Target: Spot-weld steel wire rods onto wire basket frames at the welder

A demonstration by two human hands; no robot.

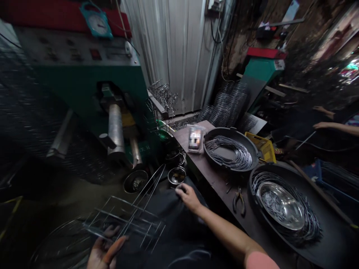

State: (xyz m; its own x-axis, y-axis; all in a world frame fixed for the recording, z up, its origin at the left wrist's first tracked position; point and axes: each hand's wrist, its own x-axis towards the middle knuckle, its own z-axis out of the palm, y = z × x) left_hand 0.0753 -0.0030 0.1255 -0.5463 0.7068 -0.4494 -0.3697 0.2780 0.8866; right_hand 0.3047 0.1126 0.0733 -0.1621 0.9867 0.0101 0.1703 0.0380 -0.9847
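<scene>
My left hand is closed around the lower left edge of a wire rack, a frame of thin metal rods with longer rods slanting up to the right. Its fingers are partly behind the rods and slightly blurred. My right hand is over my dark-clothed knee, thumb and fingers curled together. Whatever they may hold is too small to make out. Just beyond that hand is a small metal bowl with some brownish content. Another round bowl with small metal pieces sits farther left, below the machine.
A green machine with a metal arm stands ahead, a blue dial scale on top. On the table at right are pliers and a black pan of wire rings. Another pan holds a steel bowl. A person's hands show far right.
</scene>
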